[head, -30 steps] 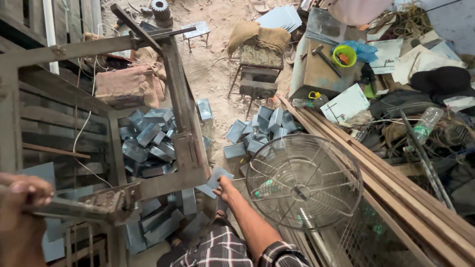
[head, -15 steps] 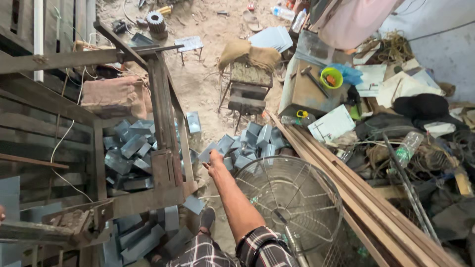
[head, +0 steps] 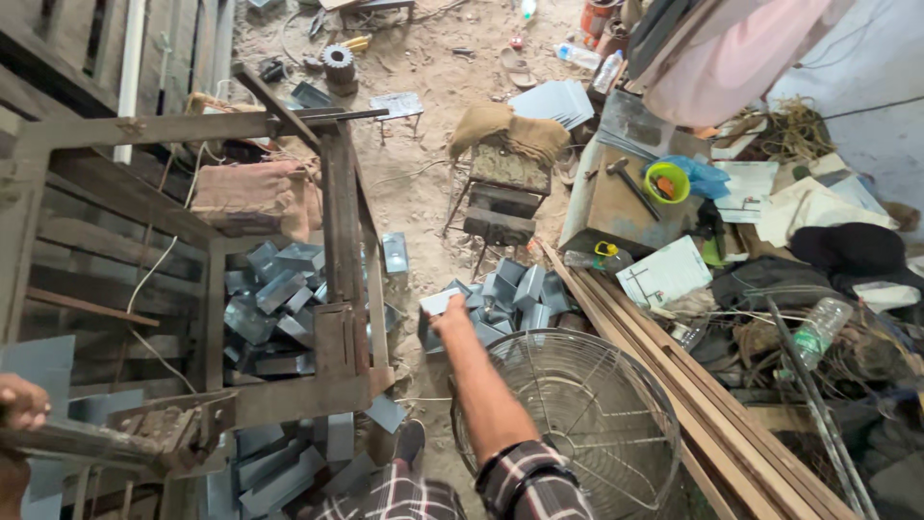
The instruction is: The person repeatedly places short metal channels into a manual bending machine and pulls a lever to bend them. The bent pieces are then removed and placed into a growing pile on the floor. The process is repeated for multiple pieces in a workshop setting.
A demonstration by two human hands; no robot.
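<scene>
My right hand (head: 450, 316) closes its grip on a grey metal box (head: 438, 303) above the floor pile (head: 510, 294); my left hand (head: 19, 404) clasps a rusty lever (head: 106, 443) beside the box-filled steel frame (head: 337, 241)

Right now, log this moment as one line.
right hand: holds bent metal piece | left hand: grips rusty lever | beside: wire fan guard

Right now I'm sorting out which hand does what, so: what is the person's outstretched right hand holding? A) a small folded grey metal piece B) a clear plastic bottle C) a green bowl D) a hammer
A: the right hand is closed on a small folded grey metal piece, held out over the pile of grey pieces on the sandy floor beside the wire fan guard.
</scene>
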